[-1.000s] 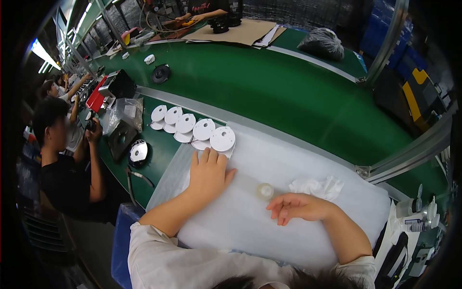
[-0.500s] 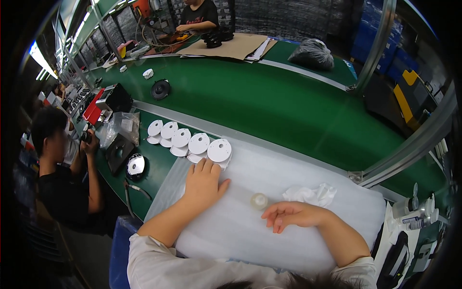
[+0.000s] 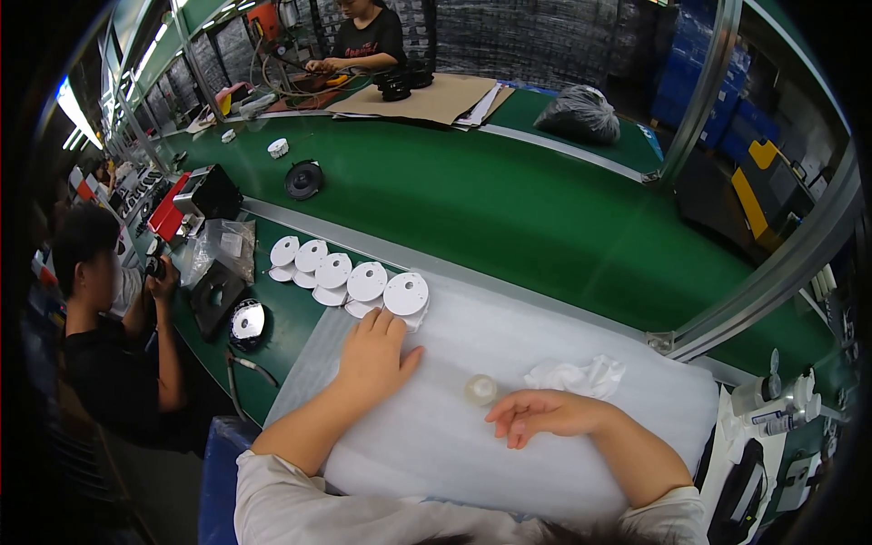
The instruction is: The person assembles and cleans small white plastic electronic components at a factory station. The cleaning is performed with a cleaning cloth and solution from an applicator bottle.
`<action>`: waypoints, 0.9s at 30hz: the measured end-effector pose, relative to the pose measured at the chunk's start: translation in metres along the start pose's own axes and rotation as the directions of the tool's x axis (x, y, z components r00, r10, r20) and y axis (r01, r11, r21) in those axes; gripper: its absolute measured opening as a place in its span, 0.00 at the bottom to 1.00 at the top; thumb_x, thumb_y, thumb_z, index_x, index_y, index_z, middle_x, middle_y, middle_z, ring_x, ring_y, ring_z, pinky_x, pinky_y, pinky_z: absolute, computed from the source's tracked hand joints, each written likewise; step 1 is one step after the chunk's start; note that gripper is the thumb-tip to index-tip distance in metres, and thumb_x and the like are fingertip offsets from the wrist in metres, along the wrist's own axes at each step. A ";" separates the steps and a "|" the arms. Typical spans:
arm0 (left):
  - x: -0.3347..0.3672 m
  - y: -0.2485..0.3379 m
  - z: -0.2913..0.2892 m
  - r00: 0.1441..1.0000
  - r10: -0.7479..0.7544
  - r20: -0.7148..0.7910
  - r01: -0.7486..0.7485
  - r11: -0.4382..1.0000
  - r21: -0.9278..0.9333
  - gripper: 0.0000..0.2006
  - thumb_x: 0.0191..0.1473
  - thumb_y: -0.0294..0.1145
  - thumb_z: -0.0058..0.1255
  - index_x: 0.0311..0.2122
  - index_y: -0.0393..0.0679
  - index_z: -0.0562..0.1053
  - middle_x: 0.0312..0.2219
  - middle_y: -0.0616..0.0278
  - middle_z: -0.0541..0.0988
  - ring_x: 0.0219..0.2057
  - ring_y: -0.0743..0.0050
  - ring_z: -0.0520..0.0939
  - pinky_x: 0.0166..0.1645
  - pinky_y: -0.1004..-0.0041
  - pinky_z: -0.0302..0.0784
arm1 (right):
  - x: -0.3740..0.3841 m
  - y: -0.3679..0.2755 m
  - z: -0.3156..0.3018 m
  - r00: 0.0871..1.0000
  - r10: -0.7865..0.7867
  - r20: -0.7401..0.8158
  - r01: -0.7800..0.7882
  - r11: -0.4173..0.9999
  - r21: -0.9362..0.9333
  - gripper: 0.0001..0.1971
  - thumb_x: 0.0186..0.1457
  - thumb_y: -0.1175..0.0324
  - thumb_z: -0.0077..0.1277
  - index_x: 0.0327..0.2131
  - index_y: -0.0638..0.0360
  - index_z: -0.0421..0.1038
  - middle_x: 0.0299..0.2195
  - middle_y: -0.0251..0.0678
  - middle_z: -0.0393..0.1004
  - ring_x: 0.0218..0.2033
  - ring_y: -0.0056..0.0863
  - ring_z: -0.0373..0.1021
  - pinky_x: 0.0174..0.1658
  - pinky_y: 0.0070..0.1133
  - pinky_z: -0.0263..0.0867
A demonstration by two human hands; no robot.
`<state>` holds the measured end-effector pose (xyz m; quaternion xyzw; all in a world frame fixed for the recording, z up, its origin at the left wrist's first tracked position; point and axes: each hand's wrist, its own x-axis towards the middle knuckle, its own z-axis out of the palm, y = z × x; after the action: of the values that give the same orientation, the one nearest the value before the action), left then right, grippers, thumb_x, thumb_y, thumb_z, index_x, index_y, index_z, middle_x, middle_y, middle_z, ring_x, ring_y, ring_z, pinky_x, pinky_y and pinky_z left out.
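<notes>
My left hand (image 3: 374,359) lies palm down with its fingers stretched out and the thumb apart. Its fingertips reach the lower edge of the nearest white round part (image 3: 405,294), which closes a slanting row of several such parts, each with a small hole. Over the white foam sheet (image 3: 436,445), my right hand (image 3: 552,415) is loosely curled, with gaps between the fingers and nothing in them. Just left of its fingertips stands a small translucent bottle (image 3: 480,390). Behind that hand lies a crumpled white tissue (image 3: 579,375).
Left of the sheet are pliers (image 3: 251,365), a round silver-faced part (image 3: 247,324), a black plate (image 3: 216,298) and a plastic bag (image 3: 221,252). A green conveyor belt (image 3: 509,209) runs beyond, carrying a black round part (image 3: 303,180). Bottles (image 3: 788,404) stand at right. Co-workers sit left and across.
The whole view has shifted slightly, moving things a little left and down. Both my hands keep their places and poses. The person across the belt has moved their hands a little.
</notes>
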<state>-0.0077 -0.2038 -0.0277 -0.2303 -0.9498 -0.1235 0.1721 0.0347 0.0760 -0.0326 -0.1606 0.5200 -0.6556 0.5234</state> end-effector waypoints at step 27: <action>0.000 -0.006 0.000 0.993 -0.053 0.104 0.056 0.998 -0.025 0.18 0.38 0.36 0.56 0.33 0.36 0.67 0.42 0.49 0.69 0.46 0.50 0.69 0.42 0.61 0.69 | 0.000 0.001 0.001 1.000 -0.028 -0.008 0.028 0.999 -0.017 0.17 0.55 0.71 0.41 0.49 0.60 0.60 0.38 0.35 0.66 0.36 0.22 0.66 0.42 0.20 0.64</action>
<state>-0.0104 -0.2090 -0.0284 -0.2127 -0.9615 -0.1295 0.1162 0.0361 0.0758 -0.0332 -0.1696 0.5253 -0.6593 0.5106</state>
